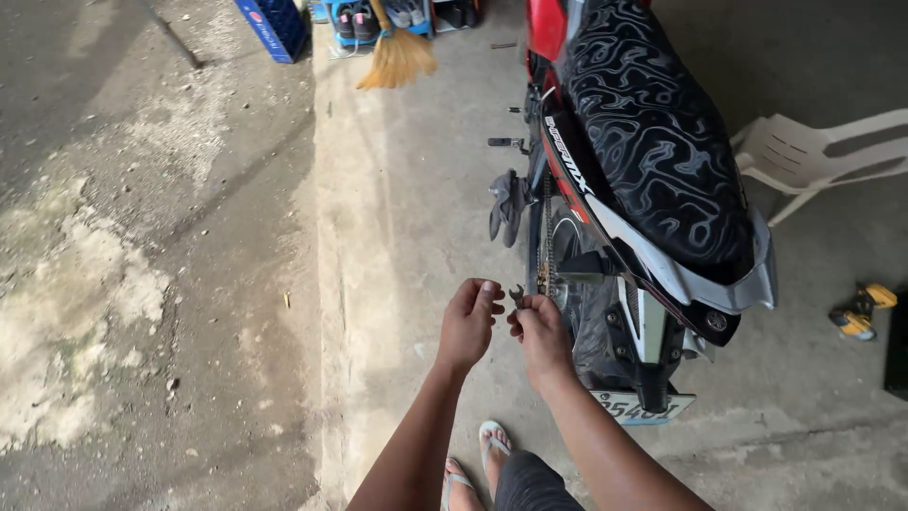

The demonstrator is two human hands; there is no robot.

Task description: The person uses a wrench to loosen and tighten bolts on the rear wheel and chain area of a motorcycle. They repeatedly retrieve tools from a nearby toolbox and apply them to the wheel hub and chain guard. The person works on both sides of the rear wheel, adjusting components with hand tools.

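Observation:
A motorcycle (pixel 653 180) with a black patterned seat stands on its stand, rear toward me. Its drive chain (pixel 545 237) runs down the left side to the rear wheel (pixel 577 303). My right hand (pixel 541 331) pinches a small dark metal part (pixel 516 295) close to the rear of the chain. My left hand (pixel 468 320) is right beside it, fingers curled, thumb and fingertips near the same part; whether it touches it I cannot tell. My sandalled feet (pixel 482 464) show at the bottom.
A dark rag or glove (pixel 507 203) hangs by the footpeg. A white plastic chair (pixel 813 156) stands at right, with a yellow power tool (pixel 861 310) on the floor. A broom (pixel 397 52), a blue crate (pixel 274 26) and shoes lie at the far end.

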